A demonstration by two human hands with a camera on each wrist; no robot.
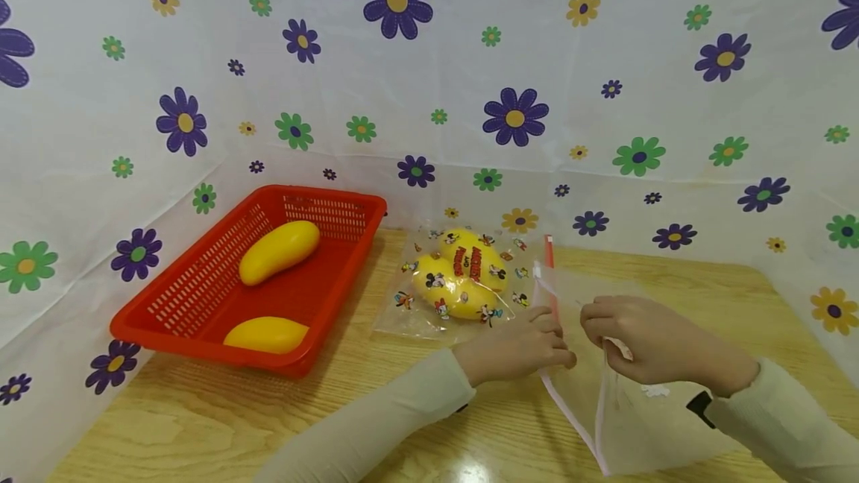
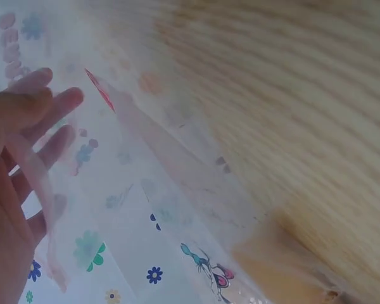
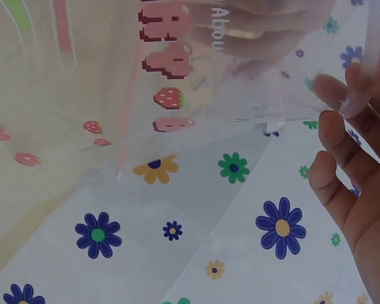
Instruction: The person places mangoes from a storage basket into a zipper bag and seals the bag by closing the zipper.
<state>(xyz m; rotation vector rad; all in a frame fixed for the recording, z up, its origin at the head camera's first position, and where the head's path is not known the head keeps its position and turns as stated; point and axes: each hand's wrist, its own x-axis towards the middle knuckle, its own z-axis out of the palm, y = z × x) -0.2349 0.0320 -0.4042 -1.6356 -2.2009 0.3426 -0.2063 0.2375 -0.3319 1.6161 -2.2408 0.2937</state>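
A translucent zip bag [image 1: 644,434] with pink edging lies at the right, its mouth parted between the two hands. My left hand [image 1: 517,345] holds the left edge of the mouth; in the left wrist view the pink strip [image 2: 41,183] runs between thumb and fingers. My right hand [image 1: 647,338] pinches the opposite edge, and strawberry prints [image 3: 170,98] show on the film in the right wrist view. Just beyond my left hand lies a clear cartoon-printed bag [image 1: 392,323] with a red slider strip, containing yellow fruit [image 1: 439,278].
A red slotted basket [image 1: 335,297] stands at the left with two yellow mango-shaped fruits [image 1: 278,252] inside. Flower-patterned white cloth [image 1: 456,58] walls the wooden table [image 1: 168,423] at the back and sides.
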